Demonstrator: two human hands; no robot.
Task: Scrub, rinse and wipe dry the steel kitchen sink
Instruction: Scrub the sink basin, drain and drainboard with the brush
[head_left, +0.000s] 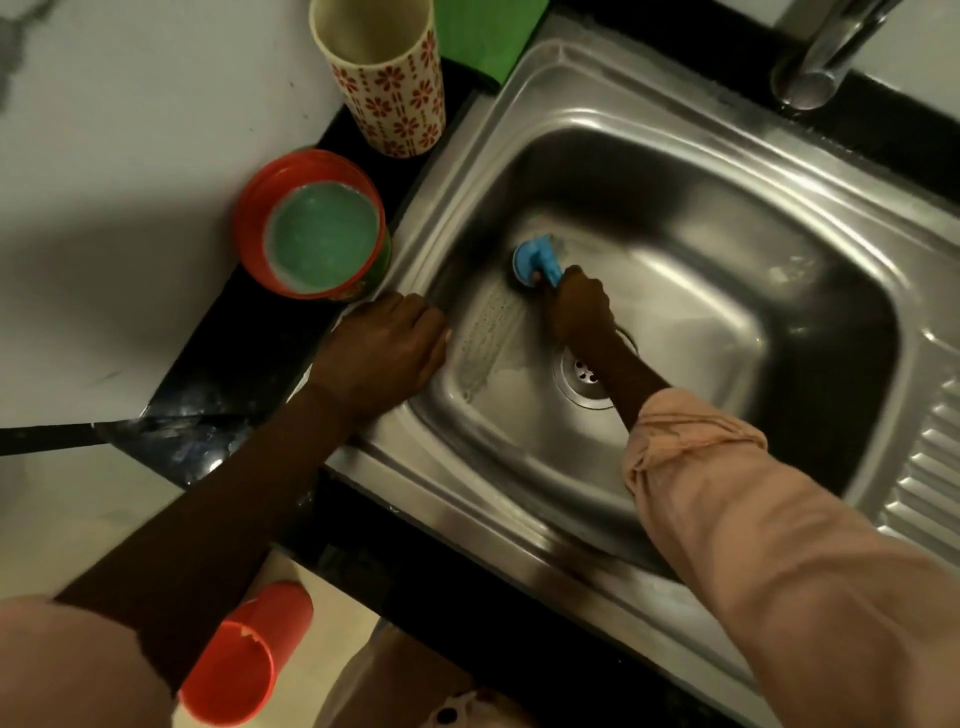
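Steel sink (779, 218) fills the right of the view, set in a dark counter; basin floor streaked with pale soapy film left of the drain (586, 375)

Blue scrubber (537, 260) sits on the basin floor near the far-left corner, round head down against the steel; bristles or pad underneath not visible

Right hand (582, 306) wraps its fingers round the scrubber's handle, gripping it from the near side; fingertips hidden beneath the hand. Forearm crosses over part of the drain, peach sleeve (727, 519) rolled up above the wrist

Left hand (387, 345) rests on the sink's left rim, fingers bent over the edge into the basin, holding nothing; fingertips blurred

Tap (826, 57) at top right, cut off by the frame edge

On the counter left of the sink: red bowl (254, 208) of greenish foamy liquid, just beside the rim; flower-patterned tumbler (389, 88) behind it; a green object (483, 36), partly out of frame, unclear what

Red cup (244, 654) low in the frame, below counter level, rim chipped
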